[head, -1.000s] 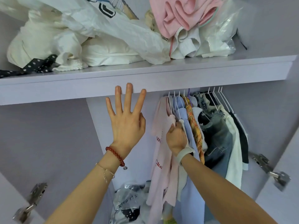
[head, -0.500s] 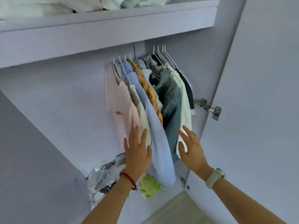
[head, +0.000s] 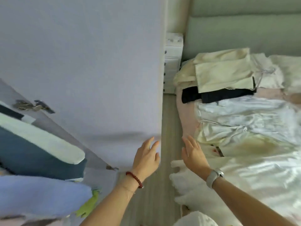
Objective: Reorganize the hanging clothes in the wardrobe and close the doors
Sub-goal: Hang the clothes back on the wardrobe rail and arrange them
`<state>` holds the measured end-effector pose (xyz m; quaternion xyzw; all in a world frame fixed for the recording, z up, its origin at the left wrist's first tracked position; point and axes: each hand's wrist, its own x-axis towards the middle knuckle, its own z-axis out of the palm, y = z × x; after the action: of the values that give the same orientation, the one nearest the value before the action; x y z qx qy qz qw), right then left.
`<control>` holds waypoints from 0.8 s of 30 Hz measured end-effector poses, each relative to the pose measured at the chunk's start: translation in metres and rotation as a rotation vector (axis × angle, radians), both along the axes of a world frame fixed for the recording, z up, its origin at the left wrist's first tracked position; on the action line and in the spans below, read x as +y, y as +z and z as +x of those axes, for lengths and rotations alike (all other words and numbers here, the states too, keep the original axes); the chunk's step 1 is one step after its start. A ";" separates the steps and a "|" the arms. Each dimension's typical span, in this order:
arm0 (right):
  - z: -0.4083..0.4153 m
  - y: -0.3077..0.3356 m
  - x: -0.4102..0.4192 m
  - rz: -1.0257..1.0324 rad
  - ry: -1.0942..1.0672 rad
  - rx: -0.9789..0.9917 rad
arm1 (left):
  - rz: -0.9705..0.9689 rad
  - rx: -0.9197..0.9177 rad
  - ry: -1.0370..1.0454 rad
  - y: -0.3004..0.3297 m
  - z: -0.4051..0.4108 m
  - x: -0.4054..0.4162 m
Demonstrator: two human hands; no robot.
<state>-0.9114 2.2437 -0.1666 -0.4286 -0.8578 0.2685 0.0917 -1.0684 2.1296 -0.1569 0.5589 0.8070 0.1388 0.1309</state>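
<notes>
The wardrobe door [head: 91, 66] stands open, its tall free edge running upright just before the left hand [head: 146, 159], whose straight fingers reach its face. The right hand [head: 194, 154], relaxed and empty, hovers farther off, beside the bed [head: 260, 168].

A narrow strip of pale wood-look floor [head: 169, 121] runs between the open lilac wardrobe door [head: 91, 66] and the bed [head: 260, 168] heaped with cream, black and white clothes, and both hands sit in this gap. The left hand [head: 146, 158] is at the door's free edge, the right hand [head: 193, 154] beside the bed's edge. Left of the door, hanging blue and cream garments [head: 37, 152] fill the wardrobe opening.
</notes>
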 end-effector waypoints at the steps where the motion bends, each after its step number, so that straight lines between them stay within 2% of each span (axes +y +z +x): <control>1: 0.020 -0.003 0.016 -0.005 -0.062 -0.005 | 0.006 -0.017 -0.083 -0.002 0.016 0.024; 3: 0.061 -0.011 0.051 -0.036 -0.192 -0.010 | -0.011 -0.044 -0.220 -0.009 0.048 0.072; 6: 0.121 -0.026 0.109 -0.114 -0.350 -0.008 | -0.051 -0.109 -0.310 -0.025 0.090 0.148; 11: 0.220 -0.051 0.218 -0.196 -0.614 0.009 | -0.188 -0.170 -0.390 -0.064 0.159 0.277; 17: 0.326 -0.086 0.329 -0.262 -0.884 0.009 | -0.286 -0.226 -0.417 -0.118 0.235 0.374; 21: 0.387 -0.115 0.397 -0.220 -0.982 -0.002 | -0.307 -0.242 -0.430 -0.160 0.267 0.433; 24: 0.428 -0.144 0.438 -0.190 -0.963 -0.072 | -0.228 -0.192 -0.421 -0.189 0.290 0.474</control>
<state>-0.4833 2.6816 -0.3109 -0.7920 -0.5365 0.2577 0.1361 -0.7785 2.6032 -0.3458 0.6804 0.6672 0.0694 0.2951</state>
